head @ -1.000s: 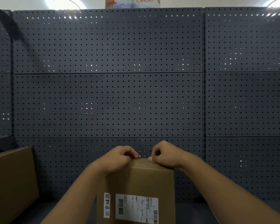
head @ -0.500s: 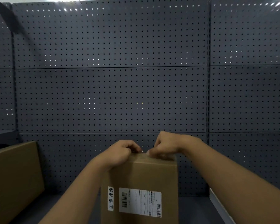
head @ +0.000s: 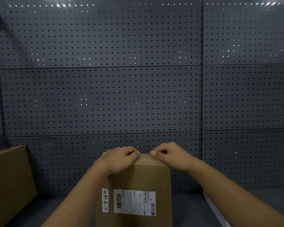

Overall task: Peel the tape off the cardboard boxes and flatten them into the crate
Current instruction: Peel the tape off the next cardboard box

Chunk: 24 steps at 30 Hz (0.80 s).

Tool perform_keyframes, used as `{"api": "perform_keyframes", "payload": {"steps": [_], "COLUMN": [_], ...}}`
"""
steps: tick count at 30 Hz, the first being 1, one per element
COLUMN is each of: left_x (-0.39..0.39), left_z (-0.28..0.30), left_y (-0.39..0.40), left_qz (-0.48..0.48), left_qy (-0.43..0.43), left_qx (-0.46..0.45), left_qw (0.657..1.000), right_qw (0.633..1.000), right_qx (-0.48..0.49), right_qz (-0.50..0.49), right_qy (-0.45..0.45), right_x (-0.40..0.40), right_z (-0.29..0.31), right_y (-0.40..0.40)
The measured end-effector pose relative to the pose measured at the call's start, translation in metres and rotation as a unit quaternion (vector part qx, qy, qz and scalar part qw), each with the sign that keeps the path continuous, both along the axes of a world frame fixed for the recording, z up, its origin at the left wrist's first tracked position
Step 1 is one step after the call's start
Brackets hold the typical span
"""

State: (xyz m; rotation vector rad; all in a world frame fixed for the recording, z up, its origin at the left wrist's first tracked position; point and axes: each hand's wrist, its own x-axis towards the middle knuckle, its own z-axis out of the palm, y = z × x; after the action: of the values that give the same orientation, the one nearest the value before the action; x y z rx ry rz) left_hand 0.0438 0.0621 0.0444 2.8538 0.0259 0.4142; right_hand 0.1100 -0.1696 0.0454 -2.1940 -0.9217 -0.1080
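A brown cardboard box [head: 138, 179] stands upright low in the middle, with a white shipping label [head: 134, 202] and a narrow white sticker on its near face. My left hand [head: 120, 158] lies over the box's top left corner, its fingers curled over the top edge. My right hand [head: 168, 154] sits at the top right, fingertips and thumb pinched together at the top seam. Tape is too hard to make out there, and the box's top face is mostly hidden.
A second brown cardboard box [head: 8, 182] stands at the left edge. A dark grey pegboard wall [head: 105, 99] fills the background just behind the box. A pale edge [head: 213, 210] runs along the dark surface at the lower right.
The view has tilted slightly downward. Both hands have stayed at the box's top edge, with the fingers shifting a little along the seam.
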Motion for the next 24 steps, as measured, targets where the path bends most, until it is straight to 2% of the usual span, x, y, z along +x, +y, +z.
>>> {"api": "perform_keyframes", "payload": {"steps": [4,6,8,12,17,21,24], "left_x": [-0.003,-0.004,-0.006,-0.006,-0.005,0.000,0.002], "left_z": [0.003,0.002,0.002,0.001,0.000,-0.001,0.000], "left_y": [-0.002,-0.004,-0.006,-0.006,-0.002,-0.001,-0.003], "left_qz": [0.004,0.004,0.005,-0.006,-0.007,0.002,0.010], "left_qy": [0.005,0.005,0.001,-0.001,0.003,0.005,0.009], "left_qx": [-0.001,0.003,0.010,0.010,0.006,0.001,0.001], "left_qw": [1.000,1.000,1.000,1.000,1.000,1.000,1.000], "right_qw": [0.990,0.980,0.968,0.929,0.892,0.879,0.882], "right_qx": [0.105,0.139,0.178,0.286,0.358,0.355,0.344], "right_qz": [-0.082,-0.139,-0.169,-0.130,-0.170,-0.114,-0.078], "right_qy": [-0.043,-0.015,0.056,0.197,0.217,0.297,0.314], "right_x": [-0.008,-0.010,-0.011,-0.018,-0.017,-0.015,-0.013], "right_z": [-0.015,-0.020,-0.024,-0.029,-0.026,-0.030,-0.039], "right_y": [0.001,0.003,0.003,-0.003,-0.017,-0.032,-0.036]}}
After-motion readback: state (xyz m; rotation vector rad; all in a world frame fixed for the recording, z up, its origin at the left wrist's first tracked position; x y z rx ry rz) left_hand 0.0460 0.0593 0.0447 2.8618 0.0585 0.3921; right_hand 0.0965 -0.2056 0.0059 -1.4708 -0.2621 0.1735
